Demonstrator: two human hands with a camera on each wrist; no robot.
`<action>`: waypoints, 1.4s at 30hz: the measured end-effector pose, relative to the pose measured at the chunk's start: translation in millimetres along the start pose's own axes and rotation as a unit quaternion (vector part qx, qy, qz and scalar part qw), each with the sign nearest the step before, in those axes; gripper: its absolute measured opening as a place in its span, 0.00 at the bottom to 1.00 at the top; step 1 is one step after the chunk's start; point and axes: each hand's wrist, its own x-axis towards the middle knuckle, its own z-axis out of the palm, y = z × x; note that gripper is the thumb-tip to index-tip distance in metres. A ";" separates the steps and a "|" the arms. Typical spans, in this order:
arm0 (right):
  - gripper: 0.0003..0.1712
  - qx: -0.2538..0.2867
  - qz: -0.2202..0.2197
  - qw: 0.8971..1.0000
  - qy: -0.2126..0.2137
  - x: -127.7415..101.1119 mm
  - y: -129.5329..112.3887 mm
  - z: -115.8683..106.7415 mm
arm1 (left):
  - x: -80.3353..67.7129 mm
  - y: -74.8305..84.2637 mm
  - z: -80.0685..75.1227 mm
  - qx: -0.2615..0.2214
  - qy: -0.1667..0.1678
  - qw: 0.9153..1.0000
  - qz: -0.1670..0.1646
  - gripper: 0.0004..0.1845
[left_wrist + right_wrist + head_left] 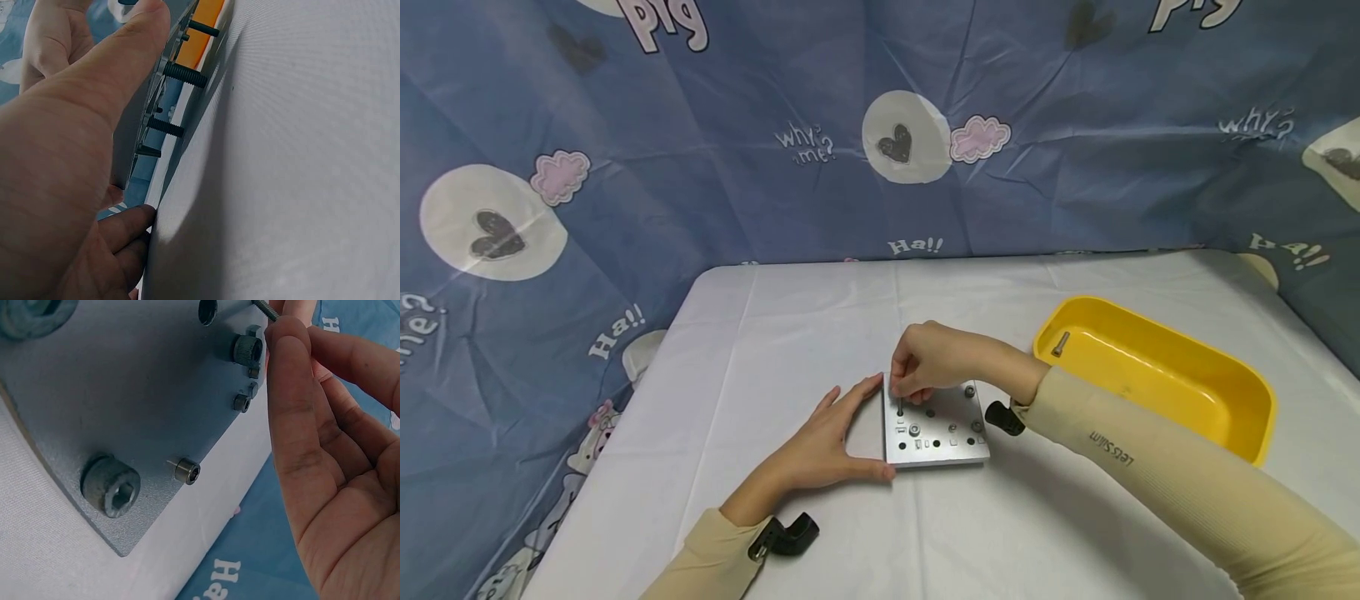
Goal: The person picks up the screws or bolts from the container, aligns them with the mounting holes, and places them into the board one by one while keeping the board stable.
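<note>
A square metal plate [951,433] with several holes and fitted screws lies flat on the white tablecloth. My left hand [861,429] braces its left edge with straight fingers, the thumb [880,472] along the near corner. My right hand [904,385] pinches a thin dark screw [900,406] standing upright in a hole near the plate's far left corner. The right wrist view has the plate [144,394] close up, with a hex socket bolt [111,485], a small screw [187,470] and the pinched screw [265,309] at my right hand's fingertips [284,331]. Several screws [184,74] stick up beside my left hand [75,156].
A yellow plastic tray [1240,392] stands to the right of the plate, with one bolt [1060,343] in its far left corner. A blue patterned cloth hangs behind and beside the table. The table's left edge runs close to my left forearm.
</note>
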 end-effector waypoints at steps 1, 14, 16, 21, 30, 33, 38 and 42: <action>0.07 0.000 0.000 1.000 0.000 0.1 -0.1 -0.1 | 0.1 -0.1 -0.1 0.001 0.000 1.000 0.000 0.69; 0.08 -0.001 0.004 1.000 -0.005 -0.5 -3.4 -1.2 | 1.5 -0.5 0.0 0.008 0.002 1.000 0.000 0.68; 0.08 -0.003 0.003 1.000 -0.005 -0.6 -3.7 -1.2 | 1.4 -0.3 -0.1 0.008 0.002 1.000 0.000 0.68; 0.08 -0.002 0.003 1.000 -0.006 -1.3 -4.5 -0.7 | 1.2 -0.2 -0.4 0.008 0.000 1.000 -0.001 0.69; 0.08 0.001 0.000 1.000 -0.008 -2.6 -5.2 1.1 | 1.2 -1.2 1.0 0.009 0.002 1.000 0.003 0.68; 0.08 0.002 -0.001 1.000 -0.010 -3.1 -5.4 1.3 | 0.4 -1.1 1.3 0.007 0.002 1.000 0.000 0.69; 0.09 -0.004 -0.002 1.000 -0.010 -4.1 -5.0 0.9 | 0.1 -1.2 1.5 0.005 0.003 1.000 -0.001 0.68; 0.09 -0.005 -0.002 1.000 -0.009 -4.4 -3.6 0.7 | 0.4 -2.2 1.8 0.006 0.005 1.000 0.002 0.68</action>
